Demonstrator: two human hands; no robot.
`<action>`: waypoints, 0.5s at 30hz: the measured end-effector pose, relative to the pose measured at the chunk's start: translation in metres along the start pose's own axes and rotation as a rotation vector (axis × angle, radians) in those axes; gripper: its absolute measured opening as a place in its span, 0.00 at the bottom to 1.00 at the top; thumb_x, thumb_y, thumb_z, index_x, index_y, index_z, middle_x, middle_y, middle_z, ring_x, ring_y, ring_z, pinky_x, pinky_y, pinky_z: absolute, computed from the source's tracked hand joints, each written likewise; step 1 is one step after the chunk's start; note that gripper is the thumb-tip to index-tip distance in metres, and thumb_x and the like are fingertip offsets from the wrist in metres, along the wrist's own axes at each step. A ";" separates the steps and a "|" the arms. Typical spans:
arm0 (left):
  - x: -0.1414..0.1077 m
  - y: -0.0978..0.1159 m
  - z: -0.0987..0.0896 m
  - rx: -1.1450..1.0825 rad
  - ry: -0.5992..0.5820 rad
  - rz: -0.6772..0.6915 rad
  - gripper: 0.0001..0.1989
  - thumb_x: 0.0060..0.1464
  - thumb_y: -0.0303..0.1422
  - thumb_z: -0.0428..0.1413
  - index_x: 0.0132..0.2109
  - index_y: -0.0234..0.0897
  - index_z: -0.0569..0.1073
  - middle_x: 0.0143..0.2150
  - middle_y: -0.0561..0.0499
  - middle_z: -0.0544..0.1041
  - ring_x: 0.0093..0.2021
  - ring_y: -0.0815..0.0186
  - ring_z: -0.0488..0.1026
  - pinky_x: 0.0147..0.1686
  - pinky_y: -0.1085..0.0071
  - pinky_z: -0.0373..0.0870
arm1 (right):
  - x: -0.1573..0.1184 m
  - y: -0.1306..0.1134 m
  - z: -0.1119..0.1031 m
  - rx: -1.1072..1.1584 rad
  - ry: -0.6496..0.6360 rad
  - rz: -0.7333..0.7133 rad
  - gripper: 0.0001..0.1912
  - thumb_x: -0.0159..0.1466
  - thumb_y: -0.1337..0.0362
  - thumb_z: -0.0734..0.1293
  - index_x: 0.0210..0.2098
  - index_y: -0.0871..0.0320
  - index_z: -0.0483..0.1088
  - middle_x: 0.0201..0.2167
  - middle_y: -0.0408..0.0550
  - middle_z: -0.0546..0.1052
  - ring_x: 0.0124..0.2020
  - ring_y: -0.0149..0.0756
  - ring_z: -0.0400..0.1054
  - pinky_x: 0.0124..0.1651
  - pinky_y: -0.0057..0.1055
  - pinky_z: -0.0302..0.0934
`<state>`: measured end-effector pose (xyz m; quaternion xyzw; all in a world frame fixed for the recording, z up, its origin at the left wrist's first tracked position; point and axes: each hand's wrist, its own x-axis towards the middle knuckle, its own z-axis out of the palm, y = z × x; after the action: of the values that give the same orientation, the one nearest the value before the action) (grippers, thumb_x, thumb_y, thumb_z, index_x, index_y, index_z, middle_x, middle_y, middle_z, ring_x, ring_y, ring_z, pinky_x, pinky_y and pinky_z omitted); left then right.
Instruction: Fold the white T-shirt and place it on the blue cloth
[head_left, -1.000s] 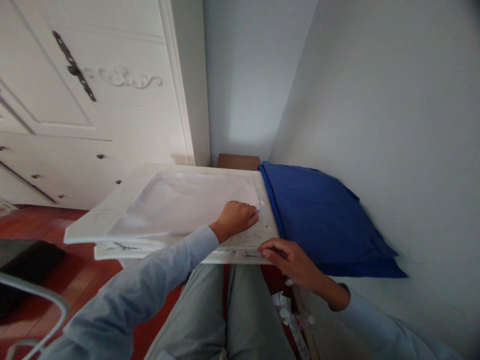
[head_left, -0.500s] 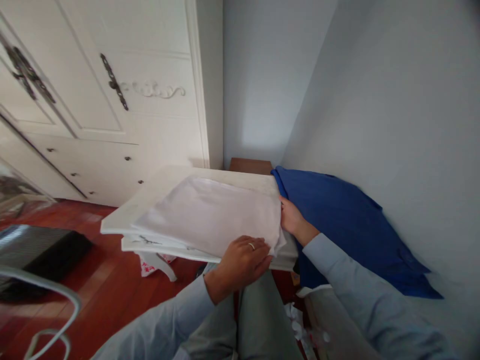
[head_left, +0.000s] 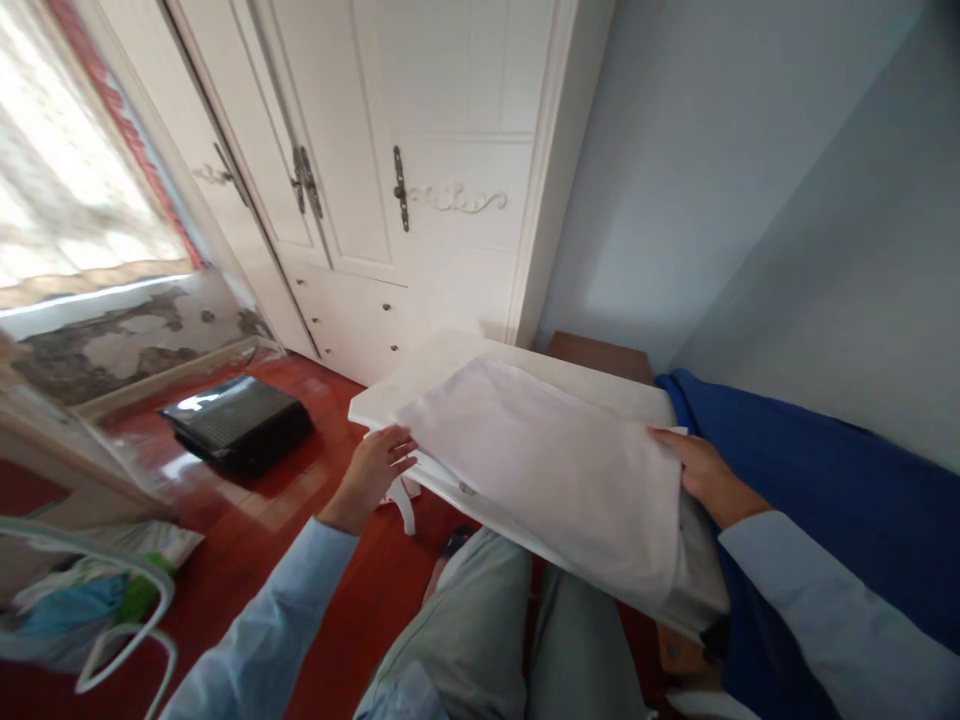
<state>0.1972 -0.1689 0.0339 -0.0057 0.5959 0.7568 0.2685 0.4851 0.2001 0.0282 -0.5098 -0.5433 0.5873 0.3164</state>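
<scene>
A folded white cloth [head_left: 547, 450], smooth on top, lies across a white table [head_left: 457, 350] in front of my knees. My left hand [head_left: 371, 475] is at the cloth's left corner, its upper fingers closed at the edge and its lower fingers a little apart. At the far right corner, my right hand [head_left: 705, 475] grips the cloth's edge, with its thumb side toward the wall. Part of a white layer shows just behind that hand. The undersides of both grips are hidden.
Blue fabric [head_left: 810, 470] hangs over the table's right end. Behind stand a white wardrobe [head_left: 457, 270] and a brown box [head_left: 600, 355]. A black ridged case [head_left: 236, 425] sits on the red floor at left. A white curved tube frame [head_left: 142, 565] is at lower left.
My left hand has moved from the cloth's near right edge to its left corner. My right hand stays at the right edge. The view has turned left, showing a window.
</scene>
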 end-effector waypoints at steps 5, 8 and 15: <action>0.011 0.030 0.008 -0.026 -0.148 -0.254 0.02 0.53 0.27 0.60 0.32 0.33 0.75 0.29 0.47 0.78 0.27 0.66 0.77 0.26 0.72 0.75 | -0.014 -0.008 -0.004 -0.109 -0.048 0.030 0.07 0.51 0.72 0.76 0.29 0.57 0.76 0.23 0.50 0.81 0.24 0.42 0.76 0.28 0.34 0.72; 0.025 0.035 0.016 0.055 -0.137 -0.171 0.05 0.51 0.28 0.64 0.32 0.33 0.76 0.25 0.49 0.75 0.24 0.67 0.74 0.26 0.71 0.75 | -0.016 -0.012 -0.007 -0.371 0.007 -0.110 0.06 0.52 0.67 0.76 0.28 0.59 0.76 0.24 0.53 0.81 0.26 0.45 0.76 0.30 0.36 0.69; 0.052 0.038 0.041 0.119 -0.064 -0.010 0.14 0.37 0.28 0.71 0.30 0.33 0.74 0.28 0.50 0.77 0.26 0.69 0.74 0.27 0.73 0.72 | -0.024 -0.022 0.003 -1.109 0.008 -0.539 0.12 0.67 0.61 0.65 0.39 0.59 0.79 0.37 0.60 0.84 0.40 0.50 0.78 0.42 0.37 0.66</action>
<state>0.1494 -0.1163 0.0626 0.0313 0.6309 0.7185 0.2910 0.4849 0.1812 0.0550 -0.4452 -0.8763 0.1150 0.1436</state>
